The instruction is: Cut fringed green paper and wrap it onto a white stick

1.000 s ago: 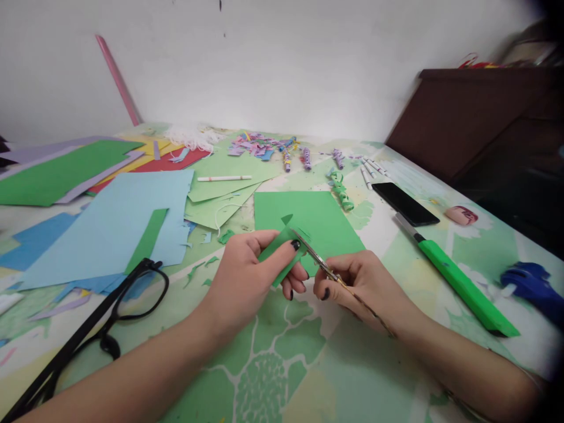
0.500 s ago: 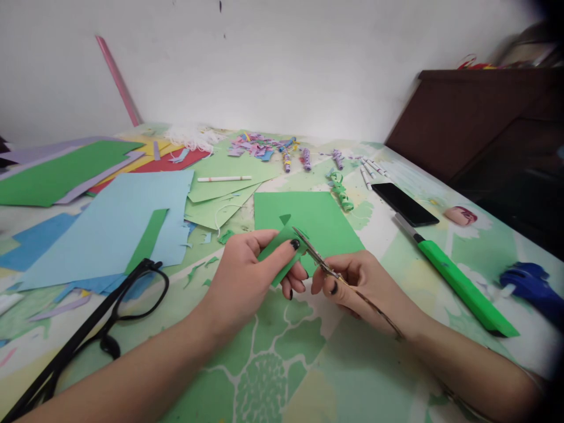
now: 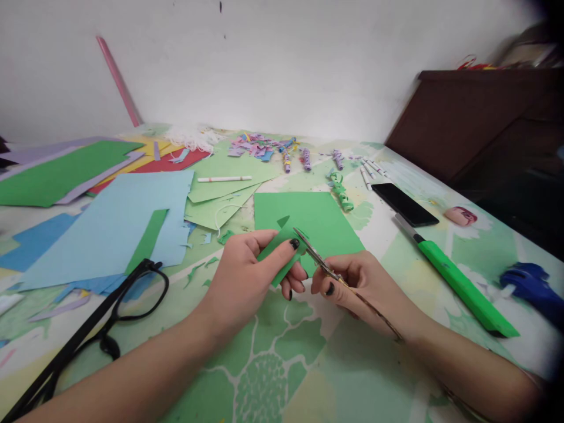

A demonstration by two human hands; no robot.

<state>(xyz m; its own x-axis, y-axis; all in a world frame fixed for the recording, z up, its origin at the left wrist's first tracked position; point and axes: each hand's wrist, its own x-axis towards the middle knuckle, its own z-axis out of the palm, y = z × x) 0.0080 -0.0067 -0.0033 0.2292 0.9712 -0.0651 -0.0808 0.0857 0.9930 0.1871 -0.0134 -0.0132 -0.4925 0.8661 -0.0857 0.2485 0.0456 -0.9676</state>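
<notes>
The left hand grasps a narrow green strip, its thumb on the near face and the other fingers curled behind, so the strip slants between them. Its upper end stands out past the fingers toward the bench's far edge, and its lower end shows beneath the thumb. A small dark green triangle shows just beyond the upper end; whether it joins the strip I cannot tell. The right hand is clenched around a pair of scissors, the handles largely hidden by its fingers. The blades point up and leftward, meeting the strip's right-hand side just beside the left thumbnail.

All this is held above the bench, in front of a green sheet that lies flat. Toward the bench's right edge lie a black phone and, nearer, a green-handled cutter. On the left, a light blue sheet carries a second green strip, with black glasses touching or overlapping its lower end. Paper scraps are heaped near the far edge, along the wall.
</notes>
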